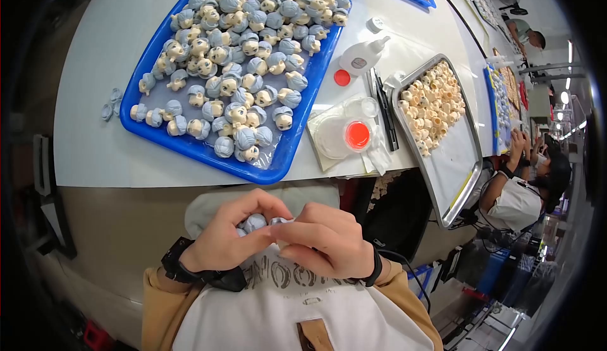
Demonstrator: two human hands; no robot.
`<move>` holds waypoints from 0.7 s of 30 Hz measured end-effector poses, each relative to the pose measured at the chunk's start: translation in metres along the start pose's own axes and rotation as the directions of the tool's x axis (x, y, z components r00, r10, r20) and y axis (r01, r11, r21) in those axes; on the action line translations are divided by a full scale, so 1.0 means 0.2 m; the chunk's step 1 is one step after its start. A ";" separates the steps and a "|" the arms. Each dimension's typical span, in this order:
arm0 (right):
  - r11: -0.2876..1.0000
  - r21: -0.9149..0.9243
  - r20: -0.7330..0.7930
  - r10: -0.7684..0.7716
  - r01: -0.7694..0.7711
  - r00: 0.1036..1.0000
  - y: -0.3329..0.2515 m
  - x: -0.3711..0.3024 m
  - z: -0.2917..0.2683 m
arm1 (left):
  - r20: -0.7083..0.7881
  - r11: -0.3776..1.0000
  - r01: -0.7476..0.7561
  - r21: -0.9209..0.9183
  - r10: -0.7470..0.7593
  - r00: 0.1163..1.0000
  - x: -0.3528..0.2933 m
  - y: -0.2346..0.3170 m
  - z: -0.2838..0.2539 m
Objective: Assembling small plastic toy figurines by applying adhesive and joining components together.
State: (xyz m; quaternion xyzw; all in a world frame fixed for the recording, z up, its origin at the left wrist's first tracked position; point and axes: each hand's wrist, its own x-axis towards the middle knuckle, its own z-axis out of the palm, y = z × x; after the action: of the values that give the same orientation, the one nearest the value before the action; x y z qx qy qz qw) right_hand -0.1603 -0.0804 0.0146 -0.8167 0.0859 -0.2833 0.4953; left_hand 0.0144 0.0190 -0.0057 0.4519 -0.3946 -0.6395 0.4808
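Close to my chest, just below the table edge, my two hands meet. My left hand (234, 234) is closed around blue-grey doll hair pieces (255, 223), which show between its thumb and fingers. The fingers of my right hand (332, 240) are pinched together against a small part at the left fingertips; a bit of blue-grey and some pale colour show there, but the fingers cover most of it. Beyond the hands lies a blue tray (269, 175) heaped with small doll heads (229, 85) that have blue-grey hair and pale faces.
Right of the blue tray stand a jar with red contents (338, 137), a white squeeze bottle (363, 56), a red cap (342, 77) and black pens (387, 114). A metal tray (456, 190) of cream parts overhangs the table edge. Loose blue-grey pieces (112, 103) lie left. Other people sit far right.
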 end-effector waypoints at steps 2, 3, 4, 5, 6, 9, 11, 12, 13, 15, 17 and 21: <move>0.994 -0.068 0.003 0.086 -0.086 0.996 -0.02 0.01 -0.01 | -0.024 0.997 0.053 -0.056 -0.054 0.998 -0.01 0.00 0.01; 0.993 -0.071 -0.004 0.090 -0.090 0.996 -0.01 0.00 -0.01 | -0.040 0.992 0.060 -0.113 -0.065 0.997 -0.02 0.00 0.01; 0.993 -0.024 -0.009 0.117 -0.117 0.993 0.00 0.00 -0.01 | -0.049 0.984 0.069 -0.166 -0.078 0.996 -0.02 0.01 0.01; 0.989 0.024 -0.015 0.144 -0.143 0.989 0.00 -0.01 -0.01 | -0.031 0.984 0.076 -0.161 -0.082 0.996 -0.03 -0.01 0.00; 0.988 0.018 -0.034 0.151 -0.150 0.988 -0.02 -0.01 -0.01 | -0.035 0.980 0.078 -0.185 -0.086 0.996 -0.04 -0.03 -0.01; 0.985 0.056 -0.069 0.168 -0.165 0.983 -0.06 -0.02 0.01 | -0.034 0.969 0.114 -0.217 -0.125 0.992 -0.05 -0.07 -0.01; 0.970 0.201 -0.009 0.142 -0.138 0.990 -0.08 -0.04 0.05 | 0.029 0.938 -0.071 -0.340 0.086 0.996 -0.08 -0.15 -0.04; 0.965 0.229 -0.030 0.142 -0.132 0.989 -0.08 -0.05 0.08 | -0.041 0.935 -0.050 -0.350 0.037 0.998 -0.10 -0.13 0.00; 0.967 0.217 -0.077 0.152 -0.133 0.985 -0.06 -0.06 0.12 | 0.005 0.941 -0.023 -0.337 0.026 1.000 -0.12 -0.11 0.02; 0.993 0.049 -0.283 -0.085 0.103 0.955 -0.02 -0.06 0.18 | -0.141 0.946 -0.040 -0.320 -0.006 0.990 -0.15 -0.09 0.04; 0.988 -0.080 -0.366 -0.150 0.130 0.919 -0.05 -0.08 0.20 | -0.135 0.982 -0.033 -0.187 0.008 0.991 -0.20 -0.10 0.05; 0.936 -0.341 -0.319 -0.204 0.088 0.926 -0.11 -0.11 0.23 | -0.208 0.984 -0.143 -0.110 0.118 0.971 -0.23 -0.13 0.11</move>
State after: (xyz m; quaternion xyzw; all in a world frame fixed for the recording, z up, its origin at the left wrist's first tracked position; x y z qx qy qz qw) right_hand -0.1563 -0.0256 0.0093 -0.8269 0.1555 -0.4426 0.3101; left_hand -0.0069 0.0705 -0.0151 0.4566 -0.3324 -0.5809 0.5862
